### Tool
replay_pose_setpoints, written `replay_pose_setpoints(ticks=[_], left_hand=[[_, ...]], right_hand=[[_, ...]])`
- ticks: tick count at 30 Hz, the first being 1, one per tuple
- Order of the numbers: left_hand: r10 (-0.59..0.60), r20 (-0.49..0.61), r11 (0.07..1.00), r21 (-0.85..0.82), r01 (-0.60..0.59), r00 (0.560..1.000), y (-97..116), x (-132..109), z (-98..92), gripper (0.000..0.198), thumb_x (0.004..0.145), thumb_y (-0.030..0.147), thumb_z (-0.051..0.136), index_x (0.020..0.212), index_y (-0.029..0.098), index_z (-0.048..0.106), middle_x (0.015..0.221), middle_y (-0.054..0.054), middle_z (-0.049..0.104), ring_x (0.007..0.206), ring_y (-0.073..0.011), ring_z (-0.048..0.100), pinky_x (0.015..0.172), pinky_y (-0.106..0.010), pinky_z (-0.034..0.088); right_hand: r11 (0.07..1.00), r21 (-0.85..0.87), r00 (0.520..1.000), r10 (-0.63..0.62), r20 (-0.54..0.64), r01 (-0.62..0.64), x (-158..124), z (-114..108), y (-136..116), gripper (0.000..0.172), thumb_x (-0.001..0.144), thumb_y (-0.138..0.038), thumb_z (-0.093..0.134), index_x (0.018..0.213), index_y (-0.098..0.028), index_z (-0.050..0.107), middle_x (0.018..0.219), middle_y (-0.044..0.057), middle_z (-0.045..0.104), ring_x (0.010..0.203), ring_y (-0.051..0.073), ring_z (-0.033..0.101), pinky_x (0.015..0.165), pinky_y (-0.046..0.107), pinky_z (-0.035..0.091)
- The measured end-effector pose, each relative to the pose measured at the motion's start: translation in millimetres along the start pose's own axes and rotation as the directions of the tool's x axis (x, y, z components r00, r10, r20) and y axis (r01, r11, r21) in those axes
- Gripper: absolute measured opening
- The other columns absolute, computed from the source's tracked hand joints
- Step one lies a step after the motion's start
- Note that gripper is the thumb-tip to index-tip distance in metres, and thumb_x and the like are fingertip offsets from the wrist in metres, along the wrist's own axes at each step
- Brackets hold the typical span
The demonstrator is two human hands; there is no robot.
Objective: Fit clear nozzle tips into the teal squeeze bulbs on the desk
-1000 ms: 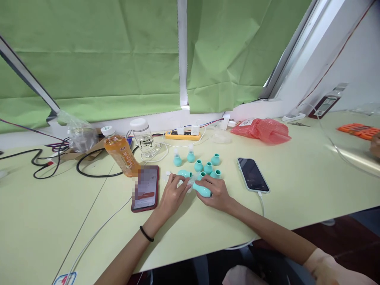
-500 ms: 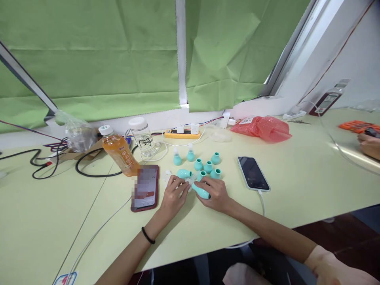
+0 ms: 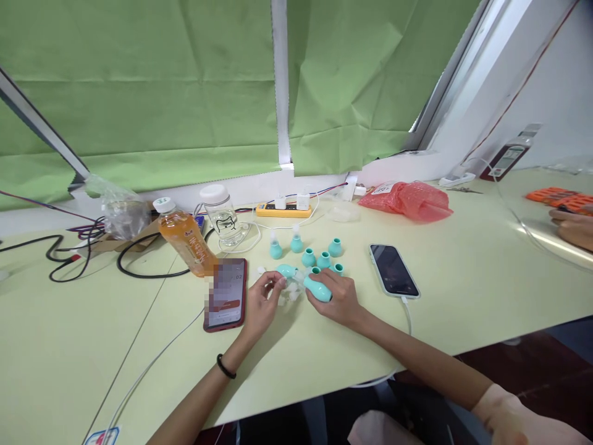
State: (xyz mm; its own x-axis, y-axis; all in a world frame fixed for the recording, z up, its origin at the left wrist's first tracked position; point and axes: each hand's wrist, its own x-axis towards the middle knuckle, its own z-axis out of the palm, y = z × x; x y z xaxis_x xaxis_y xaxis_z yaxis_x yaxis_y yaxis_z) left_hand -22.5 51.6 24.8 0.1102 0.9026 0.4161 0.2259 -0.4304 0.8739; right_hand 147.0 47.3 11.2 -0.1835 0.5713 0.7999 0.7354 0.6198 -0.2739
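My right hand (image 3: 337,298) is closed around a teal squeeze bulb (image 3: 317,288) lying sideways, a translucent nozzle (image 3: 300,279) at its left end. Just to the left, my left hand (image 3: 262,301) has thumb and forefinger pinched together; whatever they hold is too small to make out. Small whitish translucent pieces (image 3: 293,292) lie between the hands. Another teal bulb (image 3: 286,271) rests on its side beyond my left fingertips. Behind my right hand stand several open-mouthed teal bulbs (image 3: 323,259), partly hidden by it. Two upright teal bulbs with clear tips (image 3: 275,249) stand further back.
A phone in a red case (image 3: 227,296) lies left of my hands, and a white-cased phone on a cable (image 3: 393,271) lies right. Behind are an orange drink bottle (image 3: 185,238), a clear cup (image 3: 225,216), a yellow power strip (image 3: 283,211) and a red bubble-wrap bag (image 3: 407,201). Another person's hand (image 3: 572,227) shows at far right.
My hands have moved apart. The left fingertips have drawn back left, away from the bulb's end, and the bulb in my right hand now shows a translucent nozzle.
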Motion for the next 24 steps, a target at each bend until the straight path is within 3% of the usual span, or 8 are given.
replay_pose_setpoints(ticks=[2,5,8,10,14,18,21,24], left_hand=[[0.091,0.010,0.980,0.174,-0.091,0.996,-5,3,-3.3,0.012,0.077,0.025,0.047,0.076,0.016,0.053,0.071,-0.002,0.054,0.067,-0.0124,0.048,0.064,-0.027,0.041],[0.192,0.127,0.873,0.430,-0.229,0.973,-18,7,-4.9,0.012,0.075,0.021,0.048,0.073,0.016,0.059,0.069,-0.004,0.058,0.070,-0.0159,0.046,0.064,-0.031,0.040],[0.245,0.200,0.791,0.525,-0.315,0.949,-29,8,-3.5,0.016,0.075,0.017,0.046,0.074,0.015,0.062,0.067,-0.006,0.059,0.070,-0.0182,0.046,0.061,-0.032,0.040],[0.276,0.155,0.799,0.512,-0.316,0.949,-28,7,-3.8,0.019,0.077,0.017,0.044,0.082,0.015,0.062,0.069,-0.006,0.060,0.069,-0.0179,0.046,0.060,-0.032,0.040],[0.195,0.015,0.937,0.291,-0.191,0.981,-9,0,-7.4,0.026,0.082,0.025,0.035,0.093,0.015,0.056,0.073,-0.005,0.056,0.070,-0.0154,0.048,0.063,-0.029,0.039],[0.004,0.243,0.989,0.140,-0.039,0.970,8,-6,-5.1,0.031,0.081,0.035,0.036,0.066,0.014,0.054,0.055,0.001,0.048,0.053,-0.0104,0.043,0.051,-0.022,0.033],[-0.137,0.314,0.990,0.076,0.118,0.940,8,-7,-0.2,0.040,0.078,0.040,0.039,0.047,0.014,0.040,0.042,0.005,0.031,0.041,-0.0063,0.029,0.042,-0.021,0.023],[-0.255,0.427,0.928,-0.145,0.344,0.868,3,-6,2.4,0.045,0.076,0.044,0.039,0.043,0.016,0.030,0.040,0.007,0.022,0.037,-0.0041,0.020,0.038,-0.020,0.015]], right_hand=[[0.999,0.034,0.999,0.039,-0.016,-0.039,2,-1,1,0.017,0.068,-0.025,0.054,0.084,-0.017,0.054,0.070,0.003,0.059,0.062,0.013,0.056,0.052,0.023,0.042],[0.991,0.104,0.995,0.087,-0.041,-0.083,3,-3,0,0.021,0.067,-0.026,0.056,0.086,-0.017,0.051,0.072,0.004,0.060,0.065,0.015,0.056,0.056,0.025,0.044],[0.979,0.164,0.993,0.119,0.020,-0.121,4,-3,-2,0.022,0.070,-0.026,0.054,0.089,-0.018,0.050,0.077,0.004,0.060,0.070,0.016,0.056,0.062,0.027,0.045],[0.967,0.211,0.986,0.124,0.112,-0.146,5,-4,-3,0.022,0.071,-0.025,0.053,0.091,-0.018,0.048,0.082,0.005,0.059,0.075,0.016,0.056,0.066,0.027,0.044],[0.919,0.328,0.935,0.102,0.339,-0.219,5,-7,-10,0.023,0.072,-0.023,0.052,0.093,-0.018,0.045,0.083,0.002,0.057,0.074,0.013,0.053,0.068,0.026,0.043],[0.801,0.497,0.860,0.044,0.509,-0.335,3,-10,-20,0.016,0.074,-0.026,0.050,0.087,-0.017,0.046,0.074,0.000,0.053,0.064,0.010,0.048,0.059,0.022,0.041],[0.669,0.587,0.815,0.050,0.577,-0.456,4,-12,-23,0.016,0.073,-0.029,0.052,0.082,-0.016,0.048,0.073,-0.001,0.050,0.063,0.009,0.045,0.056,0.020,0.040],[0.504,0.613,0.727,0.044,0.686,-0.609,8,-14,-21,0.019,0.071,-0.032,0.055,0.079,-0.016,0.048,0.068,-0.001,0.048,0.056,0.007,0.043,0.048,0.017,0.038]])
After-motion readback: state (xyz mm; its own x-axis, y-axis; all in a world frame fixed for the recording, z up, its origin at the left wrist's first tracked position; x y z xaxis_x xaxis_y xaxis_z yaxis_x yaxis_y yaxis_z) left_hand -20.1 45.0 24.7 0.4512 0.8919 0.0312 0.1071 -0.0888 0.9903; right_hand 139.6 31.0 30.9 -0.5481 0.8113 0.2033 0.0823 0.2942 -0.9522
